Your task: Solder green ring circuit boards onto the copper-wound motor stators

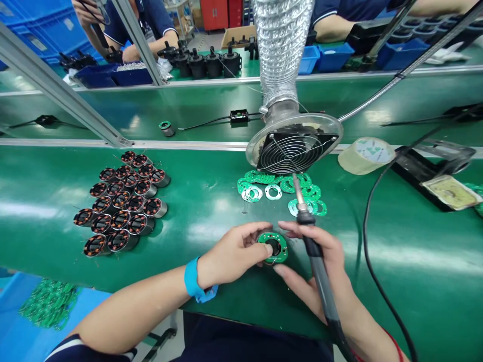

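Observation:
My left hand (pixel 232 254), with a blue band on its wrist, grips a motor stator topped by a green ring-shaped circuit board (pixel 281 255). Its thumb presses on the board beside the dark centre hole. A soldering iron (pixel 316 261) lies across my right hand (pixel 334 261), its tip pointing away from me toward the fan. The right thumb and fingertips reach out close to the stator's right side; whether they touch it, I cannot tell. Beyond the hands lie loose green ring boards (pixel 311 192) and a few with pale faces (pixel 273 191).
Several copper-wound stators (pixel 121 199) stand grouped at left. A fume extractor fan (pixel 294 151) hangs low ahead. At right are a tape roll (pixel 366 155), a soldering stand with sponge (pixel 449 192) and the iron's cable (pixel 368 236). A blue bin (pixel 85 304) holds green boards. Co-workers sit opposite.

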`<action>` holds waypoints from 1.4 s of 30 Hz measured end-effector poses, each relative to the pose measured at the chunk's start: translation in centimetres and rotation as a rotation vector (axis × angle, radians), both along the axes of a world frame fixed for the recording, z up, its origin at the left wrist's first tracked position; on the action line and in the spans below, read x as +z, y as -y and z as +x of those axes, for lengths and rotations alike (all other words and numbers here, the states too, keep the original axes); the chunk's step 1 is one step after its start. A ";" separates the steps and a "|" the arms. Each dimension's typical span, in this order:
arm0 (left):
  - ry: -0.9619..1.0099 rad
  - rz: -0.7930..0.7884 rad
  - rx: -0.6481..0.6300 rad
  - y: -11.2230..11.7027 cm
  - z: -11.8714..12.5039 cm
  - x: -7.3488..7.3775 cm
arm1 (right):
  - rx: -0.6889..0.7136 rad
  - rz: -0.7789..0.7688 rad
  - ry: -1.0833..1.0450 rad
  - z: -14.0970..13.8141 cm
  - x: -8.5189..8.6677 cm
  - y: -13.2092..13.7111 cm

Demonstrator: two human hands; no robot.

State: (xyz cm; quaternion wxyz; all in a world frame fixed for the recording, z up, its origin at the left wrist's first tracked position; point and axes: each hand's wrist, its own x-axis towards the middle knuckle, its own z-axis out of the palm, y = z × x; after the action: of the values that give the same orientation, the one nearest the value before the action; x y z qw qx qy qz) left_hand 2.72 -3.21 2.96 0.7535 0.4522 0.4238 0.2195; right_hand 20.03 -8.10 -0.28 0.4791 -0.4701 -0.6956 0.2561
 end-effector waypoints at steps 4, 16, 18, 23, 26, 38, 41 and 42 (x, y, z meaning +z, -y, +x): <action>0.066 -0.089 0.036 -0.1 0.1 0.3 | 0.116 0.031 0.046 -0.4 -0.1 -0.2; 0.280 -0.344 0.097 0.1 0.1 -0.2 | 0.020 0.179 0.034 -0.7 -0.2 -0.8; 0.249 -0.288 0.103 -0.2 -0.1 -0.3 | 0.032 0.141 0.052 -0.1 0.5 -0.8; 0.125 -0.100 0.027 -0.6 -0.5 -0.6 | 0.030 0.158 0.162 1.3 1.9 -1.2; -0.044 0.115 -0.019 -0.3 -0.5 -0.9 | 0.039 0.228 0.309 1.6 1.9 -1.6; -0.404 1.342 0.137 1.0 -1.1 -1.7 | -0.075 -0.678 -0.867 -1.8 1.5 -0.9; -0.302 0.859 0.154 1.3 -0.7 -0.9 | -0.093 -0.505 -0.767 -1.7 0.8 -0.9; -0.258 0.692 0.157 1.3 -0.5 -0.6 | -0.101 -0.439 -0.690 -1.6 0.6 -0.9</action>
State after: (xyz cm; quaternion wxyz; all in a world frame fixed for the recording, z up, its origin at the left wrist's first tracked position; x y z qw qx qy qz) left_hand 2.24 -4.49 2.31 0.4776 0.6700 0.4494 0.3478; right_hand 18.45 -7.23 0.32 0.5845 -0.4811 -0.3991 0.5173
